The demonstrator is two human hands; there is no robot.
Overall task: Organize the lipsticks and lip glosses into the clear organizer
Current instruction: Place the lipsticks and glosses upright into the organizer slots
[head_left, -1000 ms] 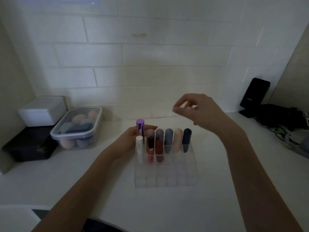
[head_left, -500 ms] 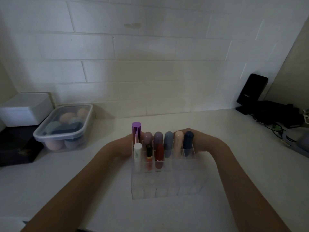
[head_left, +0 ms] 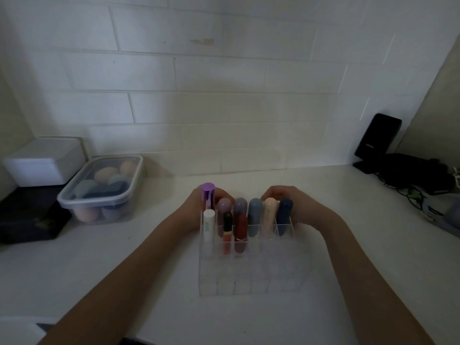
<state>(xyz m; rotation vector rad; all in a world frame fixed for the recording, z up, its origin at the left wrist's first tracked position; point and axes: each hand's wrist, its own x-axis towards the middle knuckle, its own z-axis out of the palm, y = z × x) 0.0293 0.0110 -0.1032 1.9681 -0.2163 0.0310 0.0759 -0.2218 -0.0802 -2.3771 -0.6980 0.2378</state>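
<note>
— Looking at the clear acrylic grid organizer (head_left: 249, 272) on the pale countertop (head_left: 373, 257), where do the lipsticks and glosses stand?

— All in its far two rows: a metallic purple tube (head_left: 208, 199) at the back left corner, rounded pastel tubes (head_left: 255, 215) beside it, and a white stick (head_left: 208, 224), a slim red gloss (head_left: 227, 231) and a dark red lipstick (head_left: 241, 231) one row nearer. The near rows are bare, and I see no loose items beside the organizer.

— And the hands?

— The left hand (head_left: 196, 210) wraps the organizer's far left corner; the right hand (head_left: 297, 205) curls behind its far right corner, fingers bent over the back edge. Both seem pressed on the walls, though the dim light hides the fingertips, so a firm grip is probably there, not certain.

— How should this go?

— I'd judge it a squaring or sliding step. Keep both forearms low and even, push from the base, and move slowly so the tall tubes stay upright.
</note>
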